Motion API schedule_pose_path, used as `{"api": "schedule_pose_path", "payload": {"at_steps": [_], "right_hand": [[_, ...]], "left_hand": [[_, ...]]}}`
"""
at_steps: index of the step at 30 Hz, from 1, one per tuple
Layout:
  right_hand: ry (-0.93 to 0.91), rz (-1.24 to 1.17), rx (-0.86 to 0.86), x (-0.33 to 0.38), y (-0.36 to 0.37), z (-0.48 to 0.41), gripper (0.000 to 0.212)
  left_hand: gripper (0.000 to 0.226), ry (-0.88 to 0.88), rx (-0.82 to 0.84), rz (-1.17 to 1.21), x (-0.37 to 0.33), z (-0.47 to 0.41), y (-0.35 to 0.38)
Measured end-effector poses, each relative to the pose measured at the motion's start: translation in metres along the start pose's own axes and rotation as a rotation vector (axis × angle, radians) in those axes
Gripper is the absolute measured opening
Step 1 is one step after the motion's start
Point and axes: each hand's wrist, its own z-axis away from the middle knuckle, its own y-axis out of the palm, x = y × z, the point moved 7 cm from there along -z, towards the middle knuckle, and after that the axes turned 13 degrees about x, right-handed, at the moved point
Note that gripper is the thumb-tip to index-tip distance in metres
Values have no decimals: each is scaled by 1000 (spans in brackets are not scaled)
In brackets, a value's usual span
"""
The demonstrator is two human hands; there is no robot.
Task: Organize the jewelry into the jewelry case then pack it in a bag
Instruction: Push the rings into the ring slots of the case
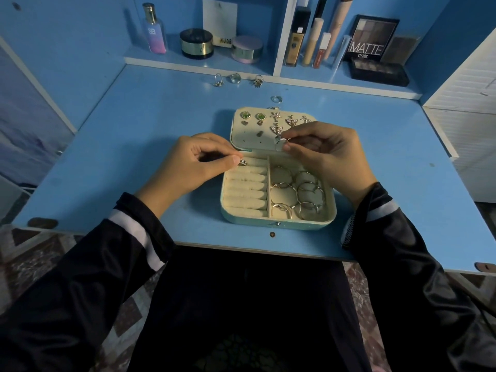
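Note:
An open pale-green jewelry case (pixel 277 225) lies on the blue desk in front of me. Its raised lid (pixel 241 132) carries several earrings. Cream ring rolls (pixel 248 189) fill the left half, and several bangles (pixel 295 194) lie in the right compartment. My left hand (pixel 193 162) pinches a small ring (pixel 243 162) at the top of the ring rolls. My right hand (pixel 324 157) pinches a silver ring (pixel 280 144) over the case's hinge. Three rings (pixel 236 79) lie at the back of the desk and another ring (pixel 276 99) lies just behind the lid.
A low shelf at the back holds a perfume bottle (pixel 154 30), round jars (pixel 197 44), cosmetic tubes (pixel 311 41) and a MATTE palette (pixel 371 40). A white cabinet (pixel 467 124) stands at the right. The desk's front edge (pixel 268 251) is over my lap.

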Motion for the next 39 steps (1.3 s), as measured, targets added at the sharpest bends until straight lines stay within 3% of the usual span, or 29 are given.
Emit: {"api": "schedule_pose_path", "payload": {"at_steps": [11, 19, 26, 39], "right_hand": [[-19, 97, 108, 14, 23, -3, 22], [-14, 266, 187, 13, 38, -1, 20], [-81, 442, 221, 19, 43, -1, 15], [-73, 505, 294, 26, 46, 0, 16]], "left_hand": [[22, -23, -18, 48, 1, 1, 2], [25, 103, -151, -338, -5, 4, -2], [36, -18, -49, -384, 1, 1, 6], [38, -55, -24, -364, 3, 2, 6]]}}
